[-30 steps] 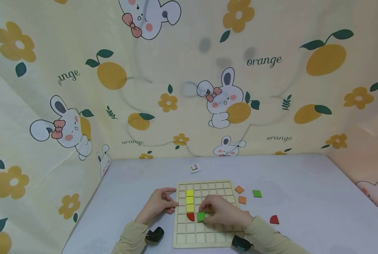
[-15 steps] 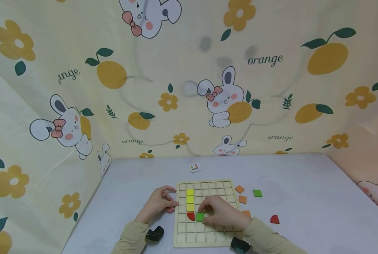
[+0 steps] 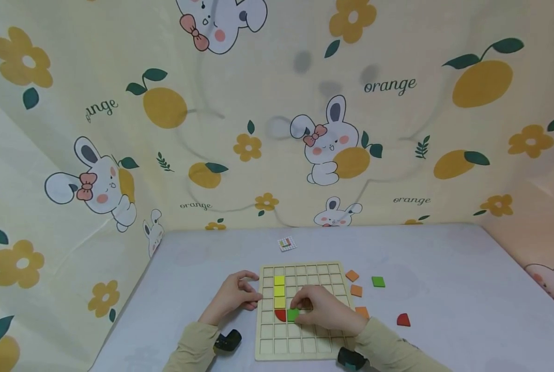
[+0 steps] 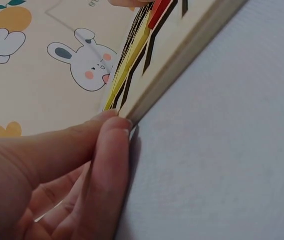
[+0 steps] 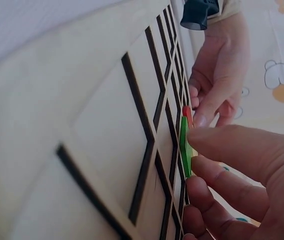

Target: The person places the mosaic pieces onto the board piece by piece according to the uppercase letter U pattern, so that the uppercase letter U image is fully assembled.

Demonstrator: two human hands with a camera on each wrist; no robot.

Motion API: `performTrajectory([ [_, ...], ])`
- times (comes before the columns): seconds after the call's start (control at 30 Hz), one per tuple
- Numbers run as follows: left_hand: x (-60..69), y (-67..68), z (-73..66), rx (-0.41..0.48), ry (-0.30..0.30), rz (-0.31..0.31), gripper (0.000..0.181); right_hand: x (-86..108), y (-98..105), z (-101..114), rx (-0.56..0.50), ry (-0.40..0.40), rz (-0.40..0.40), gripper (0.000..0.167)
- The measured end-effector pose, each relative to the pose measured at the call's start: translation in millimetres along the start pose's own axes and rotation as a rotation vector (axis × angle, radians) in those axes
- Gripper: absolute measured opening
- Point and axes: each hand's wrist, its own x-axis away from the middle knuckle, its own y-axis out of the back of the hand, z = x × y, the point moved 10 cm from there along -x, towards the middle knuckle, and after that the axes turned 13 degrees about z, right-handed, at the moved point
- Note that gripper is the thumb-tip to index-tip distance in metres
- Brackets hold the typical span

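Note:
The pale wooden grid board (image 3: 281,356) lies on the table. My left hand (image 3: 232,297) is at its left side, fingertips touching the edge; the left wrist view shows the thumb and a finger of this hand (image 4: 82,170) against that edge. Over the board my right hand (image 3: 325,310) pinches a green square tile (image 3: 293,315), immediately right of a red quarter-round tile (image 3: 280,315). Three yellow square tiles, one of them the middle tile (image 3: 279,291), stand in a column above the red one. In the right wrist view the thumb touches the green tile (image 5: 184,150), which lies almost flat on the grid.
Right of the board are several orange tiles, such as the upper one (image 3: 352,275), a green tile (image 3: 378,281) and a red piece (image 3: 403,320). A small patterned card (image 3: 287,244) lies behind the board. Printed cloth (image 3: 258,103) hangs behind the table.
The green tile has shifted slightly left, closer against the red one, with my right hand moving along with it. My left hand stays at the board's edge.

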Motion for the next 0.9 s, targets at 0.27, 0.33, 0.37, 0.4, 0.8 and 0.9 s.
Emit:
performTrajectory([
  [0.27,-1.2,0.6,1.0,-0.005,0.003,-0.007,0.050,-0.4,2,1,-0.005,0.012,-0.012,0.014],
  [0.33,-1.3,0.5,0.9,-0.005,0.004,-0.008,0.050,0.7,3,0,-0.014,0.003,-0.012,0.014],
  [0.37,-1.3,0.4,0.7,-0.006,0.004,-0.008,0.050,1.5,4,0,-0.019,0.000,-0.013,0.015],
  [0.4,-1.4,0.1,0.6,-0.006,0.004,-0.006,0.050,2.4,5,0,-0.023,-0.004,-0.014,0.015],
  [0.8,-1.1,-0.1,0.7,-0.007,0.014,-0.014,0.048,33.0,63,-2,0.026,0.030,-0.121,0.026],
  [0.9,0.2,0.2,0.9,-0.010,0.022,-0.021,0.048,47.0,85,-11,0.060,-0.022,-0.151,0.028],
])
